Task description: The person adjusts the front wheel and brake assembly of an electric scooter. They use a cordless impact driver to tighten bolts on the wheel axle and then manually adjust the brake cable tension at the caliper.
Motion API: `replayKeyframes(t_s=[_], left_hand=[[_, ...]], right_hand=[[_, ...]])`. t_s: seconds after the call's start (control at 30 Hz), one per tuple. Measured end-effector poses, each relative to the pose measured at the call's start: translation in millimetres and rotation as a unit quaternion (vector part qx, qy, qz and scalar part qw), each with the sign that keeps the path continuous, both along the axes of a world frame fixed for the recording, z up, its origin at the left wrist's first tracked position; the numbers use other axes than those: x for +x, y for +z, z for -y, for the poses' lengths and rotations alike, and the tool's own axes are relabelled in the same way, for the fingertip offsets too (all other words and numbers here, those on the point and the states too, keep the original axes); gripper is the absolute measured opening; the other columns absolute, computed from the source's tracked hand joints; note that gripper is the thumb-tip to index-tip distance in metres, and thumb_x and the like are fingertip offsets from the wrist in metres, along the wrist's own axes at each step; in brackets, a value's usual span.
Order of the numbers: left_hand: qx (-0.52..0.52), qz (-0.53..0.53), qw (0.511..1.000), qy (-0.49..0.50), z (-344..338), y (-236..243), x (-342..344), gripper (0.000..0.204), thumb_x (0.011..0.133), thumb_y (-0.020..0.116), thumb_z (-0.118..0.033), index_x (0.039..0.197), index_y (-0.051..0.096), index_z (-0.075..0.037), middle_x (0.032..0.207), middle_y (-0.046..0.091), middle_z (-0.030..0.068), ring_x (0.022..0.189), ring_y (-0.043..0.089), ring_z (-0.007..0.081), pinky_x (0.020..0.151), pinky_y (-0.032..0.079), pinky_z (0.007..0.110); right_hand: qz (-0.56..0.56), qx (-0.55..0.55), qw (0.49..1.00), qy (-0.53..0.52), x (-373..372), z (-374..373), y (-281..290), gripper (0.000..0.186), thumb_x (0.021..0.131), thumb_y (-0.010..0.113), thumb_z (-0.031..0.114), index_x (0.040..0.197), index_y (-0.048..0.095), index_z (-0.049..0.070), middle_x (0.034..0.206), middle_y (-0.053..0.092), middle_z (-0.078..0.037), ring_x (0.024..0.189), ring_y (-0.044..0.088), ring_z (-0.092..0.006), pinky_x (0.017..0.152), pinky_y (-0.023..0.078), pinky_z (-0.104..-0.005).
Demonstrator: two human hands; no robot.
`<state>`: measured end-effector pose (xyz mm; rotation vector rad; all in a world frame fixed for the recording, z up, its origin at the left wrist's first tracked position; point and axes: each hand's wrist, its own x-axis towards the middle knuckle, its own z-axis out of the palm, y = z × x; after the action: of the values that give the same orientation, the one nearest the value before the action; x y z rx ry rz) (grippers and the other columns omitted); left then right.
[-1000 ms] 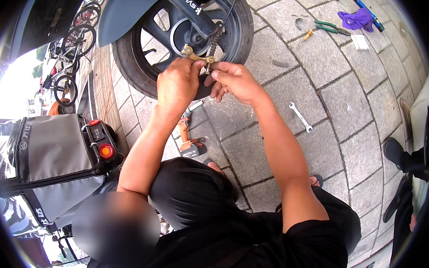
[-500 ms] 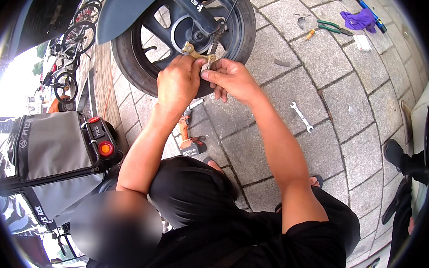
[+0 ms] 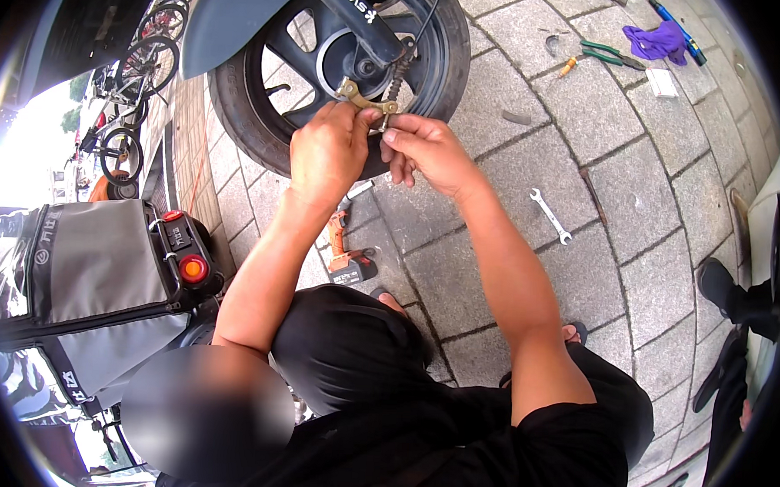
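A scooter wheel (image 3: 453, 59) with a black tyre and dark spokes stands in front of me. From its hub reaches a gold-coloured brake arm (image 3: 353, 92), with a cable in a ribbed rubber boot (image 3: 399, 74) coming down to its end. My left hand (image 3: 327, 156) is closed at the lower edge of the brake arm, thumb against its end. Its other fingers are partly hidden behind the knuckles. Close beside it, my right hand (image 3: 433, 156) pinches a small silvery metal piece (image 3: 383, 126) at the cable end between thumb and forefinger. The piece's exact shape is too small to tell.
Below my hands a cordless drill (image 3: 346, 255) lies on the paving. To the right are a wrench (image 3: 550, 216), green-handled pliers (image 3: 603, 53), a screwdriver (image 3: 569, 67), a purple cloth (image 3: 658, 42) and a white box (image 3: 662, 82). Another person's shoes (image 3: 715, 288) are at far right.
Both hands stay at the brake arm. The small metal piece now sits more crosswise between the fingers. The whole view has shifted slightly.
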<state>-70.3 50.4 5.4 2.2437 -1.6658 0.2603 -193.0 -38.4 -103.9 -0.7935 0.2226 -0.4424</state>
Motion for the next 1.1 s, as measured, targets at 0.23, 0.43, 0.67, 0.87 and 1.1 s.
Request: replayKeyframes(t_s=[0.23,0.43,0.67,0.87,1.1], left_hand=[[-0.015,0.011,1.000,-0.017,1,-2,0,0.020,0.098,0.070,-0.025,0.087,0.071,-0.007,0.081,0.069,0.0133,0.071,0.069,0.0378,0.061,0.055,0.047],[-0.023,0.024,0.999,-0.024,0,-5,5,0.022,0.098,0.069,-0.026,0.085,0.069,-0.008,0.080,0.068,0.0125,0.069,0.069,0.0375,0.060,0.055,0.048],[-0.035,0.026,0.999,-0.033,0,-8,6,0.023,0.098,0.069,-0.026,0.085,0.069,-0.007,0.081,0.068,0.0126,0.069,0.069,0.0376,0.060,0.056,0.048],[-0.024,0.047,0.998,-0.021,1,-9,7,0.025,0.098,0.069,-0.027,0.085,0.068,-0.007,0.082,0.069,0.0126,0.070,0.069,0.0372,0.061,0.056,0.048],[-0.023,0.045,0.999,-0.015,2,-10,6,0.027,0.098,0.069,-0.028,0.083,0.067,-0.006,0.083,0.069,0.0130,0.071,0.069,0.0375,0.061,0.056,0.048]], right_hand=[[-0.058,-0.038,0.997,-0.016,3,-3,0,0.032,0.101,0.069,0.025,0.117,0.065,-0.002,0.085,0.068,-0.009,0.059,0.068,-0.0157,0.048,0.051,-0.0264],[0.032,0.045,0.998,0.011,-1,-4,-7,0.032,0.100,0.073,0.027,0.113,0.066,-0.002,0.083,0.068,-0.009,0.061,0.069,-0.0166,0.049,0.053,-0.0285],[0.028,0.065,0.997,-0.021,2,-9,-11,0.029,0.103,0.068,0.025,0.113,0.064,-0.001,0.084,0.069,-0.010,0.064,0.071,-0.0187,0.052,0.057,-0.0306],[-0.018,0.062,0.998,-0.017,4,-4,1,0.026,0.103,0.068,0.021,0.114,0.066,-0.002,0.082,0.070,-0.011,0.065,0.072,-0.0219,0.052,0.058,-0.0324],[-0.059,0.013,0.998,-0.015,-10,10,-5,0.029,0.102,0.069,0.024,0.109,0.067,-0.004,0.081,0.069,-0.012,0.068,0.073,-0.0212,0.055,0.060,-0.0322]])
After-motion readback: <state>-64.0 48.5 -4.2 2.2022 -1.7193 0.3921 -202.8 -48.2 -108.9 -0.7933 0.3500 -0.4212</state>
